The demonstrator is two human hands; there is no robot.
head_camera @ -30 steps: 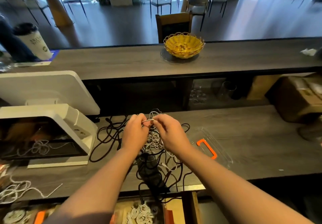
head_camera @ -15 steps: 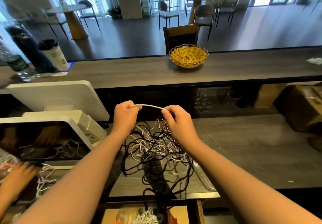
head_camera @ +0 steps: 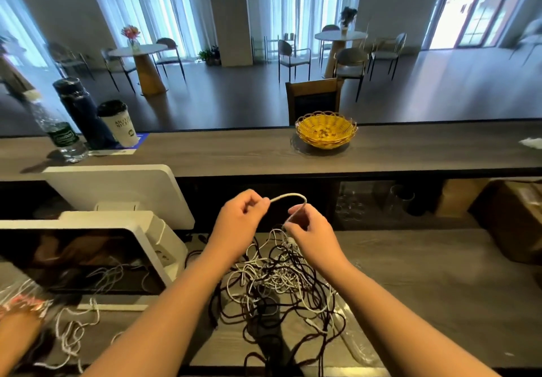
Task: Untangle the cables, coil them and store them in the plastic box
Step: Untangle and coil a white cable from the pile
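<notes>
A tangle of black and white cables lies on the lower counter in front of me. My left hand and my right hand are raised above the tangle, each pinching one white cable that arches between them. The cable runs down from my right hand into the pile. A clear plastic lid or box part lies under the right side of the tangle, mostly hidden.
A white point-of-sale terminal stands at the left, with loose white cables before it. Another person's hand is at the lower left. A yellow basket, bottles and a cup sit on the upper counter. Cardboard boxes at right.
Both hands lifted the white cable up out of the tangle. It was stretched straight between them, then my right hand came closer so it bends into an arch.
</notes>
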